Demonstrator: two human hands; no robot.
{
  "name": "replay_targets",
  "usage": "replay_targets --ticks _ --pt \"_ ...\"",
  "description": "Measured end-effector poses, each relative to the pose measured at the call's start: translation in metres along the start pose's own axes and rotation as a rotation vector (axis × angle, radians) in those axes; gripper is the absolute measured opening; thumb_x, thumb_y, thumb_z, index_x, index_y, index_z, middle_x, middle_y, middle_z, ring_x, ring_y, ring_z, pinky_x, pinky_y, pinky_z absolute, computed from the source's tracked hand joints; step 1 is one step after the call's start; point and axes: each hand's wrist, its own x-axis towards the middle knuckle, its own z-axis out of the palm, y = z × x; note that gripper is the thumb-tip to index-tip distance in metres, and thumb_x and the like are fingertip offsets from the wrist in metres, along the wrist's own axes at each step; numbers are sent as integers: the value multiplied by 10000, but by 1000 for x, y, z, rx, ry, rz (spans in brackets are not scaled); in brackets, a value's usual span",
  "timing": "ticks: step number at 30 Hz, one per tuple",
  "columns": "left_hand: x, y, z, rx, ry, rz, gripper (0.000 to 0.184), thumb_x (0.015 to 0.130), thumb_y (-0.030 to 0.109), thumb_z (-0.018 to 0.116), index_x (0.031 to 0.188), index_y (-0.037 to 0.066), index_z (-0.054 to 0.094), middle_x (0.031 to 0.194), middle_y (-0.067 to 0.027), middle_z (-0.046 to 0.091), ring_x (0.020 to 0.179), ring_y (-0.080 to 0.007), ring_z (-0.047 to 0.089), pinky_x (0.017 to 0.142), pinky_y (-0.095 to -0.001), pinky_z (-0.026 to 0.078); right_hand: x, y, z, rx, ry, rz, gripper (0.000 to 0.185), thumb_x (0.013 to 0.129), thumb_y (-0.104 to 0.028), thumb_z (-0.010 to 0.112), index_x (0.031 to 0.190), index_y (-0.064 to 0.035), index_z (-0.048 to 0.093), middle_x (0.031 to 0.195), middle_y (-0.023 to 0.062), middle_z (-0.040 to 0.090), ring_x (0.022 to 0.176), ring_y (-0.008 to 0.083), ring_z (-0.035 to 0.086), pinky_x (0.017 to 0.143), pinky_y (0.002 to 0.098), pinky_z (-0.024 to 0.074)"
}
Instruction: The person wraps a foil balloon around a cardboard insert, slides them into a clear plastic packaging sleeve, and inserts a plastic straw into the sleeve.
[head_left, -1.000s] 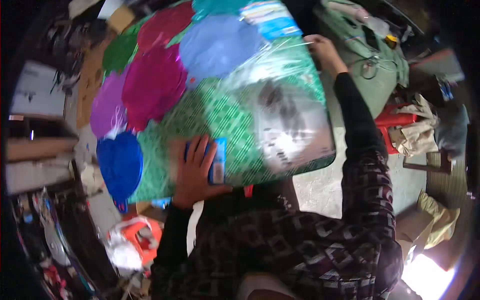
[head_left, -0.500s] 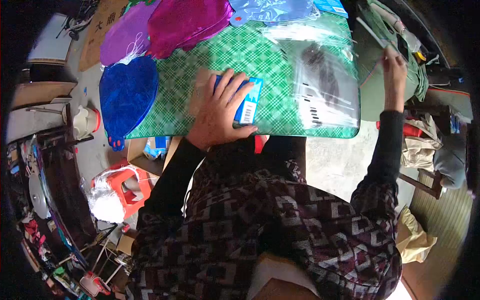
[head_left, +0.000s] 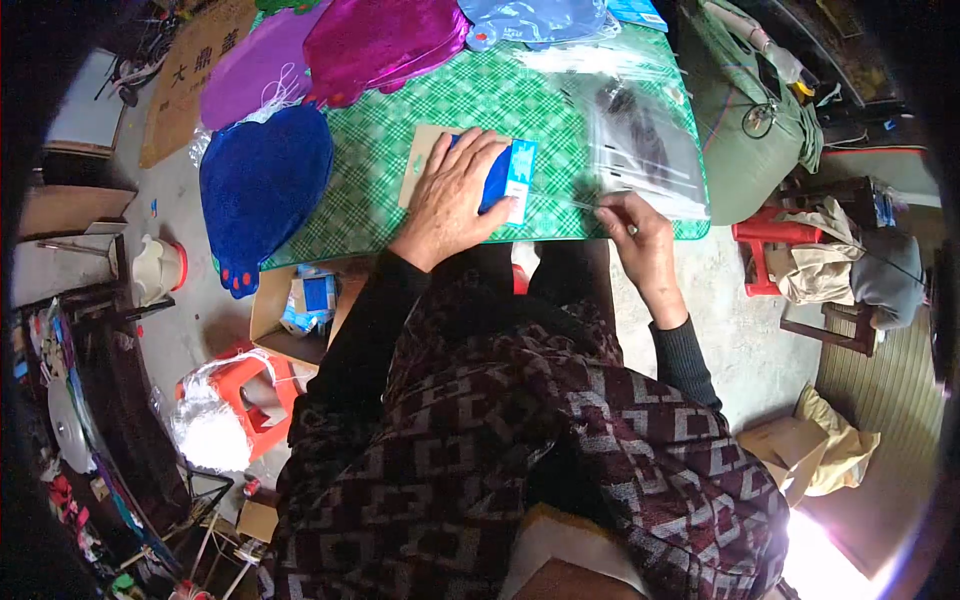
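Note:
My left hand [head_left: 455,195] lies flat, fingers stretched out, on a small packet. The packet shows a tan card [head_left: 412,180] on the left, blue material [head_left: 496,180] in the middle and a light-blue label with a white barcode patch [head_left: 522,165] on the right. My right hand [head_left: 640,235] is at the table's front edge, thumb and forefinger pinched together. A thin pale sliver shows at its fingertips, too small to name. Just beyond it lies a stack of clear plastic bags [head_left: 650,150].
The table has a green checked cloth [head_left: 370,140]. Shiny pouches lie on it: dark blue [head_left: 262,180], purple [head_left: 255,75], magenta [head_left: 385,45] and light blue [head_left: 540,20]. Below stand a cardboard box [head_left: 268,310] and a red stool [head_left: 262,395].
My right hand has come in from beyond the table's right side, where a pale strip showed near it, to the front edge. My left hand stays on the packet. The view has shifted slightly.

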Motion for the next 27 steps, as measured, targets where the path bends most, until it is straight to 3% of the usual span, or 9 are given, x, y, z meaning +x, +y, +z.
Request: replay_targets --ticks 4,10,20,24,27 --pt "-3 -9 6 35 67 56 691 769 318 752 1345 29 501 1445 -157 501 1419 -378 383 1225 -502 214 -2 5 -2 -321 -67 -280 128 875 -11 698 1002 -27 698 850 58 660 712 187 590 664 305 480" --pt "-3 4 -3 0 74 79 676 752 300 772 1314 29 512 1411 -156 520 1380 -375 419 1193 -499 275 -2 -4 5 -400 -50 -234 132 871 -18 689 1001 -22 709 839 91 654 711 248 599 672 336 485" --pt "1 7 -3 -110 86 44 715 717 305 808 1311 37 514 1358 -155 538 1294 -352 471 1112 -504 364 6 -2 21 -281 -66 -381 145 882 -50 676 1026 -40 676 828 104 665 671 284 620 622 357 482" --pt "-2 7 -1 -97 56 38 720 720 326 803 1320 44 524 1356 -144 541 1300 -349 466 1154 -501 319 4 0 11 -261 101 -47 194 916 -83 655 1106 -50 629 750 98 655 596 254 592 579 351 466" --pt "-6 11 -11 -53 -4 96 737 727 356 796 1339 46 527 1369 -142 537 1311 -347 461 1174 -505 286 1 -2 14 -135 90 8 191 927 -99 646 1108 -52 608 715 86 641 570 232 574 563 345 459"
